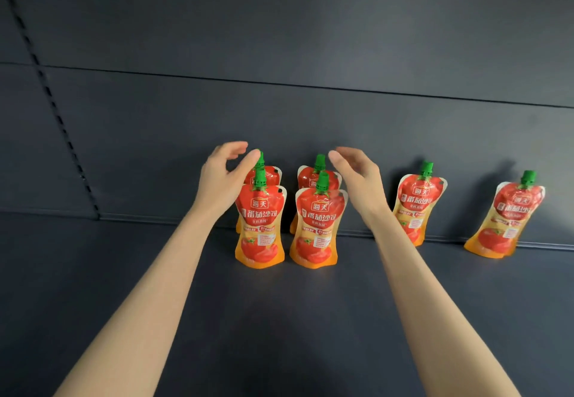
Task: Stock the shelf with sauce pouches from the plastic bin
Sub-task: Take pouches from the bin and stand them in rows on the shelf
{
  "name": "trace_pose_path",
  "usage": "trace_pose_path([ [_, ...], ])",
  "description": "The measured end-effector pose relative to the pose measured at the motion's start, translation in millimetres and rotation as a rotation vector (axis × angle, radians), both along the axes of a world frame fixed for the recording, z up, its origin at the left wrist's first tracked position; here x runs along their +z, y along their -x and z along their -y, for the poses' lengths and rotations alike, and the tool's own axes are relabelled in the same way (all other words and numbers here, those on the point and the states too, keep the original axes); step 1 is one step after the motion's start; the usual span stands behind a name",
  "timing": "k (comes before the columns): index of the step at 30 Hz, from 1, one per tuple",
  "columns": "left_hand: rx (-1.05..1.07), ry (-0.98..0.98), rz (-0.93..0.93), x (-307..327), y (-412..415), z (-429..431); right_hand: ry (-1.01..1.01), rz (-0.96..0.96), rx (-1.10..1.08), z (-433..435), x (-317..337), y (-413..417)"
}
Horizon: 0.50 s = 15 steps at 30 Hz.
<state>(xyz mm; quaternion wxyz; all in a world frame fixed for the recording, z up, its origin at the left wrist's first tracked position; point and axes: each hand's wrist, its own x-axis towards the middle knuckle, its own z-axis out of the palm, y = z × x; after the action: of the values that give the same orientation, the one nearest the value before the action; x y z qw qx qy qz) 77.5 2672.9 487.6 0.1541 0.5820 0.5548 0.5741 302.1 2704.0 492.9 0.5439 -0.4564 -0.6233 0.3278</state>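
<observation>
Several red-and-orange sauce pouches with green caps stand upright on the dark shelf (pixel 279 319). Two pairs stand one behind the other: a front left pouch (pixel 260 225) with a rear one (pixel 269 170), and a front middle pouch (pixel 317 229) with a rear one (pixel 316 171). Two single pouches (pixel 417 207) (pixel 506 216) lean against the back wall further right. My left hand (pixel 222 176) hovers open just left of the left pair, fingertips near the rear cap. My right hand (pixel 357 176) is open just right of the middle pair. Neither holds anything. The plastic bin is out of view.
The shelf's dark back panel (pixel 310 39) rises behind the pouches. A slotted upright strip (pixel 49 92) runs down the left side. Bare shelf surface lies to the left of the pouches and in front of them.
</observation>
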Motion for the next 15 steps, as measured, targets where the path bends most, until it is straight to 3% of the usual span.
trace_pose_path([
  [5,-0.064,0.132,-0.065,12.4,3.6,-22.0,0.055,0.202,0.045,-27.7,14.1,7.3],
  [15,-0.137,0.186,0.053,8.9,6.2,-31.6,0.01,0.153,0.075,-34.9,8.1,10.5],
])
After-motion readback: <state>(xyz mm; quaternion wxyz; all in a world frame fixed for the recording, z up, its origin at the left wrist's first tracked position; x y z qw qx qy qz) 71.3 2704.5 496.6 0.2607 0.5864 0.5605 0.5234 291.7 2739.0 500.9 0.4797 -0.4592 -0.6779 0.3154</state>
